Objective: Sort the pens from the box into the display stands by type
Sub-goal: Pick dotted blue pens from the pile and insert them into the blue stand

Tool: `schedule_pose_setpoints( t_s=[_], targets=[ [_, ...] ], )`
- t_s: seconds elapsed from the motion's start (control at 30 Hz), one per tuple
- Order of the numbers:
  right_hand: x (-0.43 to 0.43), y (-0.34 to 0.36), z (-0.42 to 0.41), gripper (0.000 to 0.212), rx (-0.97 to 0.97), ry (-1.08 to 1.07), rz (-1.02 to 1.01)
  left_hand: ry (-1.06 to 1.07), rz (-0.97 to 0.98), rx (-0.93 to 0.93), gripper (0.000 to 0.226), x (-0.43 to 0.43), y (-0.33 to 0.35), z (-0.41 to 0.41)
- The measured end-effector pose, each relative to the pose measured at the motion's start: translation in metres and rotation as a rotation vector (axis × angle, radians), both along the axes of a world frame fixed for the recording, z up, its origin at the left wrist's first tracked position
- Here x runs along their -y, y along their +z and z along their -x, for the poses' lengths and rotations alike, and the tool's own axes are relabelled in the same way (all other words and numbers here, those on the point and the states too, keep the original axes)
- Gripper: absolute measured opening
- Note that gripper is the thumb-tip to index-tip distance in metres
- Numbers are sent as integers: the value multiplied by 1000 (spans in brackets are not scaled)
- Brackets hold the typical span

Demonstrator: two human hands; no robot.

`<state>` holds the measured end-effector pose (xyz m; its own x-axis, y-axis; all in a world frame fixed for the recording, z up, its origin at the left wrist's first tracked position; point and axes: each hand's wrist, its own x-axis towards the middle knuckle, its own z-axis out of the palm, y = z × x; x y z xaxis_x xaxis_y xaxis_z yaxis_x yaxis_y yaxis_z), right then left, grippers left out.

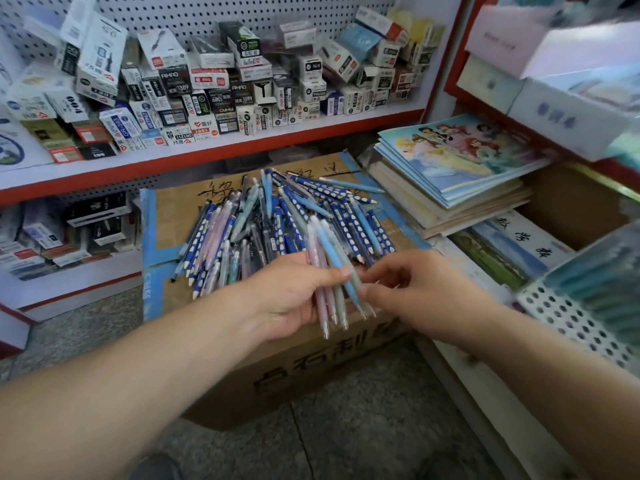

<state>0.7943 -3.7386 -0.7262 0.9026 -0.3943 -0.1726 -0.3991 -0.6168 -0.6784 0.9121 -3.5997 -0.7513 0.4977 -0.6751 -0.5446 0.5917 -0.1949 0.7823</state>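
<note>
Left hand (pixel 294 299) grips a bundle of pastel pens (pixel 330 268): thumb curled over the top, the other fingers underneath and mostly hidden. The bundle holds pink, light blue and grey-green barrels, tips pointing toward the camera and sticking out below the thumb.

Right hand (pixel 419 296) is just right of the bundle with its fingers (pixel 391 271) curled. Thumb and forefinger tips touch the bundle's right edge, at the light blue pen. Cannot tell whether they actually pinch it.

Just beyond both hands' fingers, a pile of pens (pixel 277 220) lies loose on the closed top of a cardboard box (pixel 311 368). It is mostly dark blue barrels with white dots, plus some pastel and clear ones, lying crisscrossed. The held bundle hovers over the pile's near edge.

Right of the right fingers sits a white perforated tray (pixel 571 323) with teal pens in it, blurred. Beyond it on the right is a stack of notebooks (pixel 457 161). Far beyond the fingers, a red-edged shelf (pixel 242 147) carries many small stationery packs (pixel 207 88). The box stands on a grey floor (pixel 346 431).
</note>
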Motion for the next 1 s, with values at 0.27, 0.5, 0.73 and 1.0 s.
schedule_pose_setpoints(
  t_s=[0.27, 0.5, 0.73, 1.0],
  targets=[
    [38, 32, 63, 20, 82, -230, -173, -301, 23, 49, 19, 42, 47, 79],
    [69, 48, 121, 12, 80, -394, -278, -457, 9, 134, 25, 88, 65, 127],
    [122, 32, 187, 12, 441, -847, -312, -527, -41, 120, 21, 140, 47, 130],
    [169, -22, 177, 14, 480, -936, 64, -635, -77, 133, 31, 197, 11, 104]
  ],
)
